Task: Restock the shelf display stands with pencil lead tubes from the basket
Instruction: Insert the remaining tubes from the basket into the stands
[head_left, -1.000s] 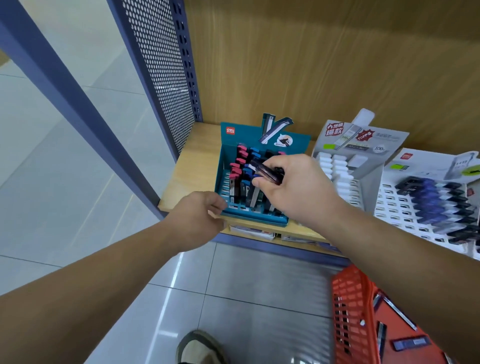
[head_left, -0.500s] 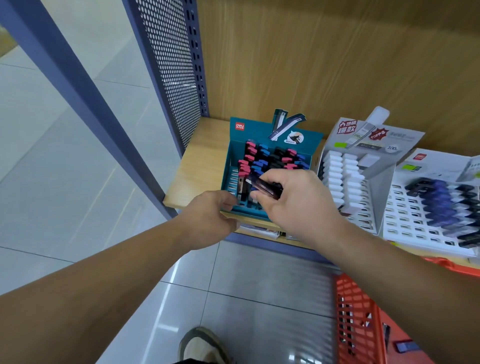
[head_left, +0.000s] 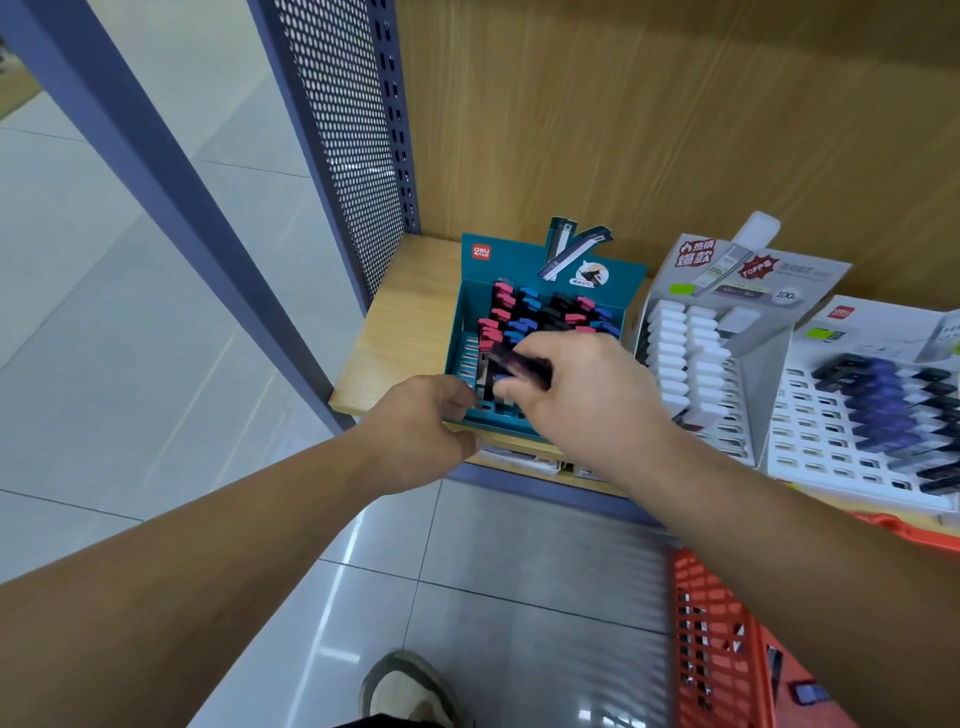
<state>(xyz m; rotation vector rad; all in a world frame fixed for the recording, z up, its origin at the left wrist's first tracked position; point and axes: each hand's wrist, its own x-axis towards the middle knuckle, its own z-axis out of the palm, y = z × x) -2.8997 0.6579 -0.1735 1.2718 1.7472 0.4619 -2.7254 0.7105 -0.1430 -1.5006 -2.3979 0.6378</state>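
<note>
A teal display stand sits at the shelf's left end, its back rows filled with pink, blue and black capped lead tubes. My right hand hovers over the stand's front rows and pinches a dark pencil lead tube, tilted, its lower end near the front slots. My left hand grips the stand's front left corner, fingers curled on its edge. The red basket stands on the floor at the lower right, with a few dark tubes inside.
Right of the teal stand are a grey stand with white tubes and a white stand with dark blue tubes. A perforated blue shelf post rises at the left. The wooden shelf has a front edge; my shoe is below on the tiled floor.
My right hand has carried the tube a little lower and toward the stand's front slots. The left hand keeps its hold on the stand's corner. My head has shifted, so the shelf appears further right.
</note>
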